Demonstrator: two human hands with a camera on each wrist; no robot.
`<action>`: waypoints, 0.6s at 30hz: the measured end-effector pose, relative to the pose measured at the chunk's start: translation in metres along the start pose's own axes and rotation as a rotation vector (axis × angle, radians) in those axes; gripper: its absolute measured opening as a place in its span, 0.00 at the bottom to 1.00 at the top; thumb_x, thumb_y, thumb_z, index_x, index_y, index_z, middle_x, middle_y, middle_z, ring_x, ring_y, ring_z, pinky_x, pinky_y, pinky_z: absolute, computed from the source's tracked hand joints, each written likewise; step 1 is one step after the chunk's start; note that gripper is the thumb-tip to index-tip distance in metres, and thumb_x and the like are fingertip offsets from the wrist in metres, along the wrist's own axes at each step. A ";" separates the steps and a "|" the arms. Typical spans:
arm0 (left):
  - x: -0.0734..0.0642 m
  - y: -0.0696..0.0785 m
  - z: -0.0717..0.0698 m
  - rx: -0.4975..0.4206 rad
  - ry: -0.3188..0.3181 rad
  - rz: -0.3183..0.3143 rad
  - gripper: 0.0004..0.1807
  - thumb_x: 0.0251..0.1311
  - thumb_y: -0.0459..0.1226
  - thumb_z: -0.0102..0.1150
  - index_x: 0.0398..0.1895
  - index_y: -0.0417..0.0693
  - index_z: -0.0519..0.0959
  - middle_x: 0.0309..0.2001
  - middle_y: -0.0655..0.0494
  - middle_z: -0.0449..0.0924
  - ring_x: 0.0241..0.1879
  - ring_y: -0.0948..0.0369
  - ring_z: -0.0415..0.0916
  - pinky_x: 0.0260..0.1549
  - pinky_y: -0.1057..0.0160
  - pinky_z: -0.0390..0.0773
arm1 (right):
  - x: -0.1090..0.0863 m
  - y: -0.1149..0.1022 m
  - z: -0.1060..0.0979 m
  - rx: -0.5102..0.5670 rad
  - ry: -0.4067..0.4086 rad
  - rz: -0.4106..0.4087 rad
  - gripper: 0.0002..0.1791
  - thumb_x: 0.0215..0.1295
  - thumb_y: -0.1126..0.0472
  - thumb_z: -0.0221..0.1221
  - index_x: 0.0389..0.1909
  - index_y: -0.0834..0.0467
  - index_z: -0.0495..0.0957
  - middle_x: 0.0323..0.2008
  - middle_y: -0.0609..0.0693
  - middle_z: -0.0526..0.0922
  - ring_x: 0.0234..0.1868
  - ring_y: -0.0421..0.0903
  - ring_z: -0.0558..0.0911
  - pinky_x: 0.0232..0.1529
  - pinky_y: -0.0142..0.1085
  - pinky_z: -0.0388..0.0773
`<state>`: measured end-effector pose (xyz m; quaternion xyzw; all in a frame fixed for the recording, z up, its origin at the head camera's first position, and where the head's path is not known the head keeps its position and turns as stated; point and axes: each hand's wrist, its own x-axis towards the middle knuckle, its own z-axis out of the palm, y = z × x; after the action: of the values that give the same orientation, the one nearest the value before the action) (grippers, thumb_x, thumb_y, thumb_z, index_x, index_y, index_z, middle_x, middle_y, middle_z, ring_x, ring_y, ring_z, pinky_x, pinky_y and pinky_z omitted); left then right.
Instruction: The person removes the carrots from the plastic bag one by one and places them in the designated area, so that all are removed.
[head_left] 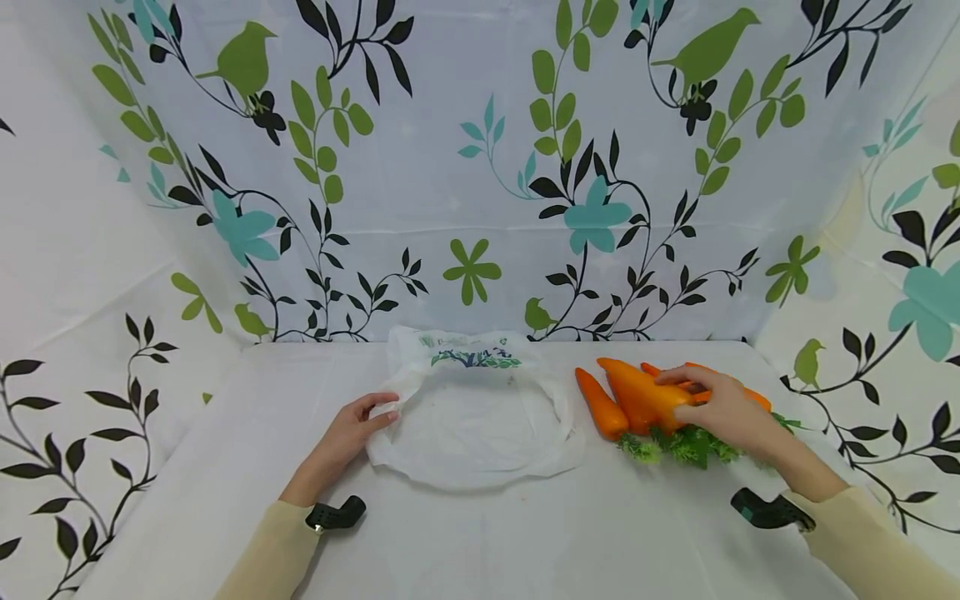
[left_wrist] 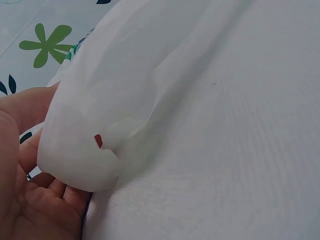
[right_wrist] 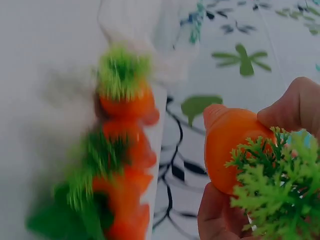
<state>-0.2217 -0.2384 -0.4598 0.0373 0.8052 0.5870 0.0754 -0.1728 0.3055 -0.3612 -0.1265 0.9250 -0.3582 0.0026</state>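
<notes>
A white plastic bag (head_left: pixel 480 467) with a printed tree lies with its mouth spread wide on the table. At its left rim, my left hand (head_left: pixel 348 433) holds the bag's edge; in the left wrist view the folded plastic (left_wrist: pixel 80 150) covers some of the fingertips. My right hand (head_left: pixel 723 408) grips a toy carrot (head_left: pixel 637 396) with a green leafy top, lifted above several other carrots. In the right wrist view, thumb and fingers pinch the orange carrot (right_wrist: pixel 227 145) from both sides. Its frilly leaves (right_wrist: pixel 275 190) cover part of the hand.
More orange carrots (head_left: pixel 600 404) with green tops (head_left: pixel 697 450) lie just right of the bag. The table (head_left: pixel 480 550) has a white cover. Behind it hangs a white cloth (head_left: pixel 450 167) printed with leaves, birds and flowers.
</notes>
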 end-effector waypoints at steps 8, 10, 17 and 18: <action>-0.010 0.016 0.002 0.004 0.001 -0.003 0.24 0.69 0.39 0.60 0.65 0.39 0.72 0.71 0.42 0.60 0.59 0.49 0.63 0.43 0.71 0.75 | -0.003 0.047 -0.041 -0.022 0.057 0.085 0.24 0.68 0.63 0.55 0.65 0.62 0.71 0.60 0.67 0.72 0.53 0.63 0.73 0.32 0.36 0.81; -0.007 0.010 0.002 0.004 0.007 -0.002 0.25 0.69 0.41 0.60 0.65 0.41 0.72 0.71 0.43 0.60 0.59 0.50 0.63 0.43 0.70 0.76 | -0.004 0.058 -0.050 -0.037 0.069 0.109 0.25 0.70 0.62 0.54 0.66 0.64 0.69 0.60 0.70 0.71 0.52 0.64 0.73 0.34 0.37 0.80; 0.001 0.001 0.000 -0.014 0.016 -0.013 0.24 0.70 0.41 0.59 0.65 0.43 0.72 0.72 0.46 0.59 0.58 0.50 0.65 0.43 0.68 0.77 | -0.006 0.092 -0.076 -0.079 0.096 0.207 0.29 0.75 0.53 0.51 0.69 0.66 0.65 0.58 0.73 0.69 0.51 0.67 0.72 0.37 0.43 0.72; -0.002 0.005 0.001 -0.018 0.014 -0.012 0.23 0.70 0.40 0.59 0.65 0.43 0.72 0.72 0.46 0.59 0.58 0.50 0.65 0.43 0.68 0.77 | -0.006 0.096 -0.078 -0.083 0.097 0.225 0.29 0.75 0.52 0.50 0.69 0.66 0.65 0.58 0.73 0.69 0.51 0.66 0.72 0.37 0.44 0.71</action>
<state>-0.2201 -0.2360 -0.4548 0.0276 0.8007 0.5940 0.0734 -0.1965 0.4266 -0.3674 -0.0043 0.9464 -0.3228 -0.0072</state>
